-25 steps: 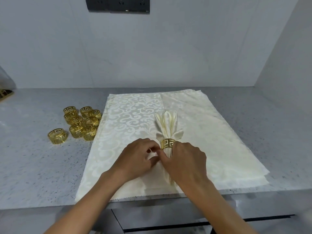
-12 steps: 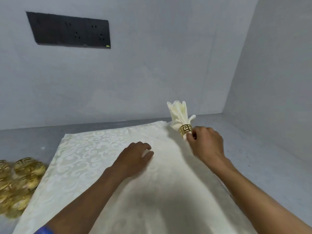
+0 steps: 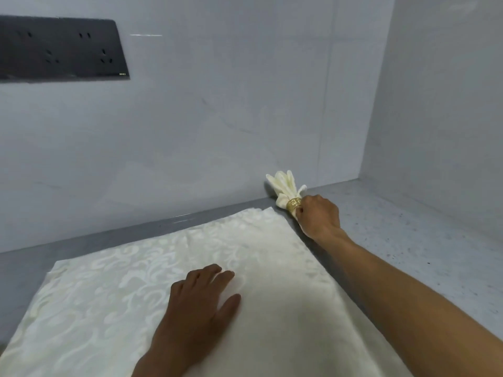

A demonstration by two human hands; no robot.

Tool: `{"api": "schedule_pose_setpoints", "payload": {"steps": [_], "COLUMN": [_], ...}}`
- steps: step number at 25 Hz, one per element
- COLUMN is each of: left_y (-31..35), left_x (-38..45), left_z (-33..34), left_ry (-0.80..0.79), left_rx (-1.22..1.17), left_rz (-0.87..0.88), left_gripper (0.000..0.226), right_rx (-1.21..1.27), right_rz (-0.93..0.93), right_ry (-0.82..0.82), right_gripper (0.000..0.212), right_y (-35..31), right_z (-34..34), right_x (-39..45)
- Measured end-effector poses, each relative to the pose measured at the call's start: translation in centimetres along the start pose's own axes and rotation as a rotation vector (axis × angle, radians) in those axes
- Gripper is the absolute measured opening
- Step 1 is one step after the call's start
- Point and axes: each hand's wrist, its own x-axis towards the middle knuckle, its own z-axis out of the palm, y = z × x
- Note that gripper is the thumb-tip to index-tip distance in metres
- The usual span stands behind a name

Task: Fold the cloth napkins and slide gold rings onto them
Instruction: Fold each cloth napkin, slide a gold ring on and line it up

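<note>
A: Where are the hands?

B: Well apart. The right hand (image 3: 318,214) is stretched to the far right, fingers curled round a folded napkin (image 3: 285,187) just below its gold ring (image 3: 293,204). The left hand (image 3: 200,297) lies palm down, fingers straight and relaxed, on the stack of flat napkins (image 3: 109,295) near the person — gripping nothing.

A: So one napkin is done?

B: It looks finished. The ring sits round its waist and the cream pleats fan out above, tilted toward the far left. A second ago both hands were together at the middle of the stack, working the ring on. Since then the right hand has carried the bundle off the stack to the far right, and the left has dropped flat onto the cloth.

A: Is the bundle set down?

B: I cannot tell. It is at the back of the grey bench (image 3: 408,240), just beside the far right corner of the stack, with its fan close against the pale wall (image 3: 245,104). The hand hides its lower end, so whether it rests on the bench is unclear.

A: And the spare rings?

B: Out of view now; the head has turned right. They lay in a cluster to the left of the stack a second ago.

A: What does that mean for the job?

B: My judgement — this one is being parked out of the way, and the left hand is placed to start on the top sheet. A dark socket panel (image 3: 60,47) is on the wall at far left.
</note>
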Motion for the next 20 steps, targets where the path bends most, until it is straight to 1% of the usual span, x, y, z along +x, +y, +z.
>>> {"api": "schedule_pose_setpoints", "payload": {"steps": [2, 5, 6, 7, 8, 10, 11, 13, 15, 16, 18, 19, 20], "left_y": [0.1, -0.2, -0.2, 0.1, 0.5, 2.0, 2.8, 4.2, 5.2, 5.3, 4.7, 4.3, 4.0], "left_x": [0.0, 0.3, 0.3, 0.1, 0.0, -0.9, -2.2, -7.3, -14.8, -18.4, -23.2, -24.1, -24.5], "left_z": [0.0, 0.3, 0.3, -0.1, -0.9, -3.0, -4.1, -6.2, -8.3, -9.2, -10.5, -10.5, -10.3], "left_ry": [0.026, -0.001, -0.004, -0.019, -0.001, 0.085, 0.132, 0.144, 0.035, -0.025, -0.133, -0.181, -0.232], "left_rx": [0.012, 0.018, 0.006, 0.015, 0.041, 0.078, 0.106, 0.021, -0.140, -0.212, -0.271, -0.277, -0.266], "left_rz": [-0.001, 0.015, 0.010, -0.010, -0.035, -0.062, -0.046, 0.029, 0.064, 0.071, 0.077, 0.090, 0.114], "left_gripper": [0.068, 0.070, 0.069, 0.066, 0.062, 0.047, 0.040, 0.032, 0.029, 0.029, 0.031, 0.035, 0.040], "right_rx": [0.012, 0.046, 0.076, 0.108, 0.127, 0.152, 0.198, 0.371, 0.503, 0.544, 0.564, 0.539, 0.526], "right_rz": [0.007, 0.067, 0.089, 0.101, 0.072, -0.102, -0.233, -0.498, -0.719, -0.793, -0.864, -0.881, -0.883], "right_ry": [-0.023, -0.050, -0.037, -0.014, 0.003, 0.023, 0.010, -0.065, -0.153, -0.210, -0.346, -0.378, -0.376], "right_gripper": [0.031, 0.049, 0.053, 0.053, 0.050, 0.037, 0.029, 0.017, 0.015, 0.017, 0.029, 0.033, 0.033], "right_y": [0.3, 0.5, 0.5, 0.5, 0.2, -0.6, -0.8, -0.6, 0.9, 1.6, 2.1, 2.0, 1.8], "right_z": [0.9, 0.1, -0.4, -1.1, -2.0, -3.7, -4.7, -7.4, -10.0, -10.9, -11.4, -11.1, -10.7], "right_x": [0.0, -1.0, -2.1, -3.7, -5.8, -11.6, -15.2, -23.1, -30.0, -32.6, -35.6, -36.2, -36.4]}}
